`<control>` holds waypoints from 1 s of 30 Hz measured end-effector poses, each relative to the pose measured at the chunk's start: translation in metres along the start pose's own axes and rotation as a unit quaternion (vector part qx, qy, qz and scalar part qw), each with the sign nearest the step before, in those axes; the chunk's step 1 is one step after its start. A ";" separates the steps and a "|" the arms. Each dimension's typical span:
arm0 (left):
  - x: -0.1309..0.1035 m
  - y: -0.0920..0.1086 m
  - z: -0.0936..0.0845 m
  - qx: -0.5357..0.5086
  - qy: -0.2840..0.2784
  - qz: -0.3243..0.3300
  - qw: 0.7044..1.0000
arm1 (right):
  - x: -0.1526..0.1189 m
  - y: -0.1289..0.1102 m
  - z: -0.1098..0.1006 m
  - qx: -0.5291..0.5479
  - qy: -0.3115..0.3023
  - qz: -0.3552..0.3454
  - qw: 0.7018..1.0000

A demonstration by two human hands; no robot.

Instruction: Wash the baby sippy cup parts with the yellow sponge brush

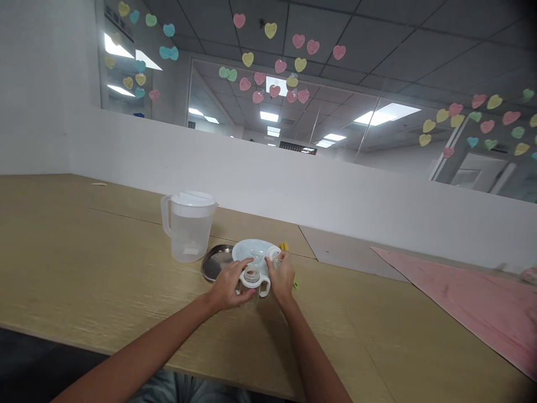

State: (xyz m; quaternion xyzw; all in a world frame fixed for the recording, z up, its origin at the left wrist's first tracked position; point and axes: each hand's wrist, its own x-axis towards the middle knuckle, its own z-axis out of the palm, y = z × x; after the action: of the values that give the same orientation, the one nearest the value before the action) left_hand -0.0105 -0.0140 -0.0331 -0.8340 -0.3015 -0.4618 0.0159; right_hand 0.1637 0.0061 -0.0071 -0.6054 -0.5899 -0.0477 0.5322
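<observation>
A clear bottle (252, 275) with an open round mouth and a white two-handled collar stands at the table's middle. My left hand (230, 285) is wrapped round its left side, fingers behind and thumb in front. To the right, my right hand (282, 274) grips a small clear piece with a white ring-shaped top (274, 254), held just above and beside the bottle. Behind both hands lies a pale blue-white plate (247, 247), partly hidden by them. A round metal tray (215, 262) lies to the left of the plate.
A lidded translucent pitcher (191, 229) of clear liquid stands at the left behind the tray. Something yellow (284, 246) and a small green item (296, 284) show beside my right hand. A pink sheet (470, 302) covers the right side. A white wall stands behind the table.
</observation>
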 end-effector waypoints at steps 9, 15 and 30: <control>0.000 0.001 0.000 -0.007 -0.005 -0.015 1.000 | -0.001 -0.002 -0.005 -0.024 0.021 -0.095 0.995; 0.001 0.003 -0.002 -0.010 -0.006 -0.017 1.000 | -0.003 0.000 -0.003 -0.036 0.006 -0.089 0.995; 0.000 0.001 -0.001 -0.004 0.000 -0.005 1.000 | -0.002 0.003 0.000 -0.036 -0.013 0.002 0.999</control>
State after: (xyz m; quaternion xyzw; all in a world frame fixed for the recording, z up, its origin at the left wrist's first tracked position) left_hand -0.0104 -0.0149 -0.0321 -0.8327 -0.3033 -0.4631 0.0101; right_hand 0.1656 0.0058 -0.0107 -0.6260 -0.5933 -0.0605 0.5024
